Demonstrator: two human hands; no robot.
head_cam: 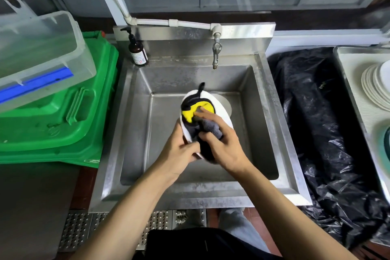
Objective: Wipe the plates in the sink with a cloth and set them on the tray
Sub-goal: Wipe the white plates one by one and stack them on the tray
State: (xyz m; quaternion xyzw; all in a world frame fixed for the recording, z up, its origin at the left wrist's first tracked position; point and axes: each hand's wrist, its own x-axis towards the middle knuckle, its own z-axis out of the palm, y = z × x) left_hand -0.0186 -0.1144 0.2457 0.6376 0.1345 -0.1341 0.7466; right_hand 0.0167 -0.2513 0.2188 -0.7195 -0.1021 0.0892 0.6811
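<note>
Over steel sink (261,99), left hand (179,154) grips plate (221,112); right hand (223,145) clutches cloth (194,112).

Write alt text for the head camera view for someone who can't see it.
Over a steel sink, the left hand grips a white plate while the right hand presses a yellow-and-grey cloth on it. Stacked plates sit on a tray at right.

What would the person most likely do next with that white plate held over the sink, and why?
Probably keep rubbing a little longer, sweeping the cloth toward the far rim. The left hand grips the white plate by its near edge above the sink, and the right hand presses the cloth on its middle, so wiping looks unfinished. Then it would go to the tray on the right.
</note>
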